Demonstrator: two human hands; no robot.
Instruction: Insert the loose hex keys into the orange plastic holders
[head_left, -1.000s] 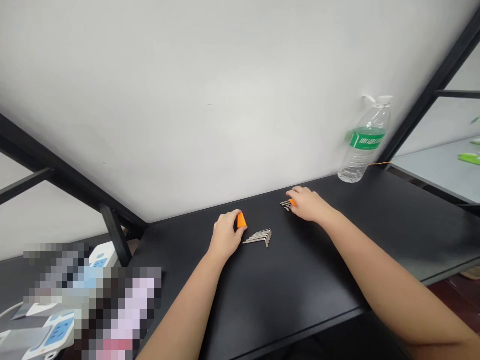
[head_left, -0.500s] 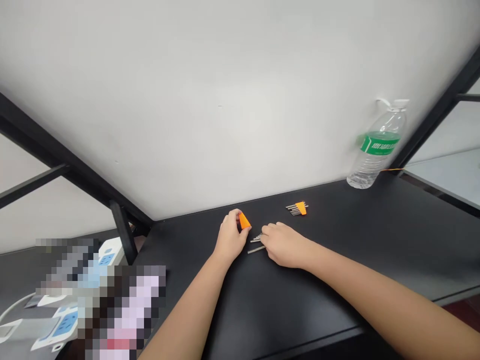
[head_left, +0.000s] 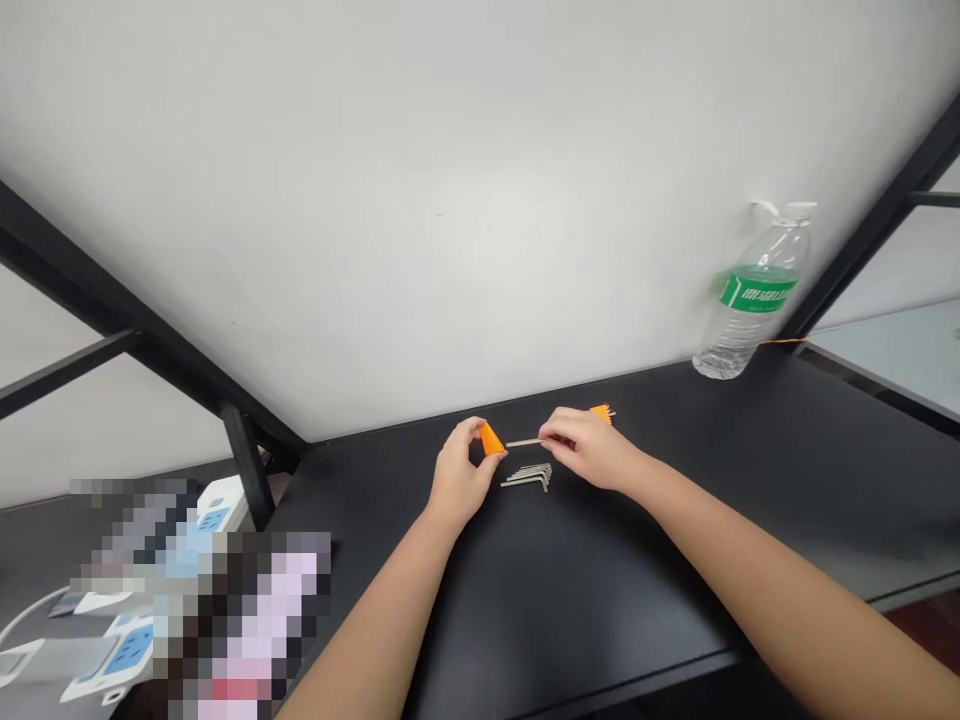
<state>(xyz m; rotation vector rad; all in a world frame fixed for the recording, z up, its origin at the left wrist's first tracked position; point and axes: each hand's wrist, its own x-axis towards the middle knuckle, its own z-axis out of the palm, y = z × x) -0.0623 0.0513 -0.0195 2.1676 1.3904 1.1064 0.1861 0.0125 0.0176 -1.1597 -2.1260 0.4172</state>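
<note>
My left hand (head_left: 463, 473) pinches an orange hex key holder (head_left: 490, 438) between thumb and fingers. Between the fingertips of my right hand (head_left: 589, 445) is a hex key (head_left: 523, 443), its long straight end pointing left at the holder. Its tip lies very near the holder's edge; I cannot tell whether they touch. Several L-shaped hex keys (head_left: 529, 475) rest side by side on the black tabletop just below. Behind my right hand, a second orange holder (head_left: 601, 411) with hex keys in it is partly hidden.
A clear plastic bottle (head_left: 754, 290) with a green label stands by the wall at the right. White power strips (head_left: 124, 655) and a pixelated area occupy the lower left. Black metal frame bars (head_left: 67, 270) slant up on both sides of the black table (head_left: 570, 600).
My right hand has lifted one hex key off the table and moved it up and right, level with the holder. The other keys are uncovered. My left hand has hardly moved.
</note>
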